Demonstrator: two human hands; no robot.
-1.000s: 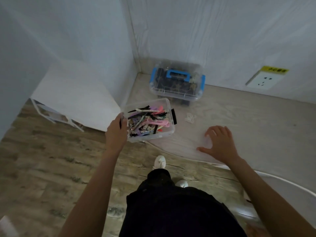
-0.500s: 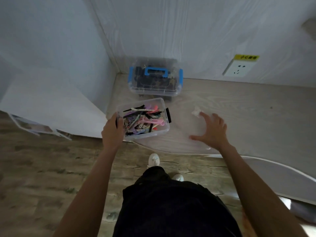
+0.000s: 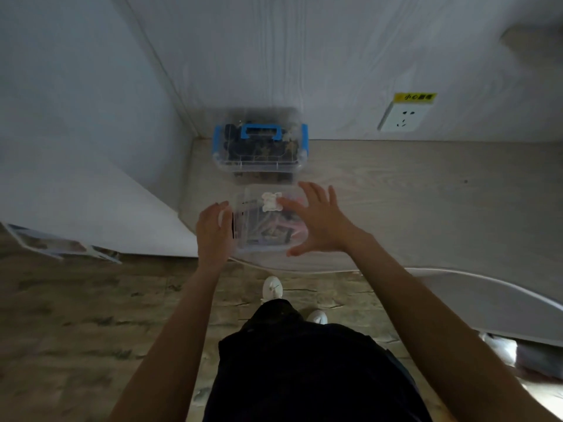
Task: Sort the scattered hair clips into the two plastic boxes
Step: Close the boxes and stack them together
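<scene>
Hair clips [image 3: 268,231] fill the near box [image 3: 243,251] — left hand [image 3: 213,231] grips its side, right hand [image 3: 316,222] spread wide above.

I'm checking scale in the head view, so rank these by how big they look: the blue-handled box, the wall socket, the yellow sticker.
1. blue-handled box
2. wall socket
3. yellow sticker

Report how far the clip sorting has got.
Done: the blue-handled box sits closed by the wall, and clips fill the near box; no loose clips show. In hand: left hand holds the near box's side, right hand lays a clear lid over it. Left: seating that lid.
</scene>
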